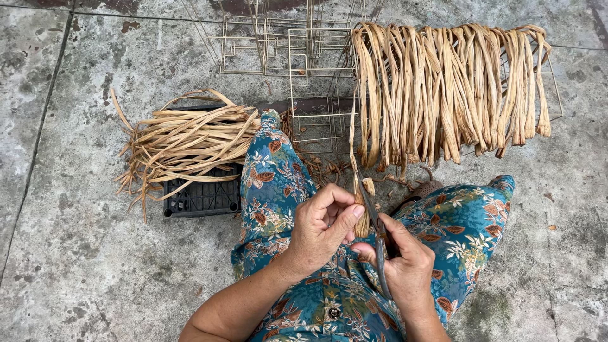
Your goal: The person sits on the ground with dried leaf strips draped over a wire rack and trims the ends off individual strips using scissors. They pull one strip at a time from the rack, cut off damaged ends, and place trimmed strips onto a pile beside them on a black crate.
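My left hand pinches the lower end of a dried tan fibre strip between thumb and fingers, above my lap. My right hand grips dark metal scissors, whose blades point up along the strip. The strip rises toward a large bunch of dried strips draped over a wire frame. Both hands sit close together over my blue floral clothing.
Wire frames stand on the wet concrete floor ahead. At the left, a bundle of dried strips lies across a small black plastic crate. Cut fibre scraps litter the floor between my knees.
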The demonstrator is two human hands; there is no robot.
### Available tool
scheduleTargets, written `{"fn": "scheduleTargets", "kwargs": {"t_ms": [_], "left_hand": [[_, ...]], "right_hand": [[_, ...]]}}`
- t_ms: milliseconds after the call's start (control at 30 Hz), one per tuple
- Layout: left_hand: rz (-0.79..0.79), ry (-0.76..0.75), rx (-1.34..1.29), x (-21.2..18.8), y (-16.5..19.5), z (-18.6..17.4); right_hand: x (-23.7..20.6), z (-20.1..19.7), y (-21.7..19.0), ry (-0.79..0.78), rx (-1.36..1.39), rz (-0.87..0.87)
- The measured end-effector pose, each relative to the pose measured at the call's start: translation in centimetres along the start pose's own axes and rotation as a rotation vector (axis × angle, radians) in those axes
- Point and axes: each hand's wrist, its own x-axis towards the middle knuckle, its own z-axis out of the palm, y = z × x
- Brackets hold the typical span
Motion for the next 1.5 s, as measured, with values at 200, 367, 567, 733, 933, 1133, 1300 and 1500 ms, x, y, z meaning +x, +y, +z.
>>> {"fn": "scheduleTargets", "kwargs": {"t_ms": [200,367,567,733,933,1133,1300,1500], "left_hand": [[-0.003,-0.034,-0.004,0.2,-0.1,0.2],[0.008,-0.042,0.033,0.3,0.0,0.3],[0.148,-0.053,0.254,-0.2,-1.1,0.0],[0.409,0.254,0.582,1.0,-4.7,-2.7],[-0.652,0.125,-0.523,2.9,-8.1,-3.6],[-0.38,0.262,-0.555,5.2,-7.1,-6.3],[-0.2,0.322,-0.498,6.0,-5.7,-9.9],[-0.145,0.143,-0.524,4.6,-4.3,-11.3]], "right_hand": [[-0.1,0.1,0.7,-0.019,0.12,-0.002],[-0.3,0.3,2.1,-0.019,0.276,0.057],[-0.3,1.6,4.7,-0.151,0.732,0.087],[-1.3,1.1,5.3,-0.273,1.145,0.207],[-2.4,-0.3,4.7,-0.849,1.258,0.371],[-1.6,-1.7,4.2,-1.078,0.965,0.333],[-2.8,-2.2,5.0,-0.878,0.965,0.561],[0.0,0.7,8.7,-0.563,0.787,0.391]]}}
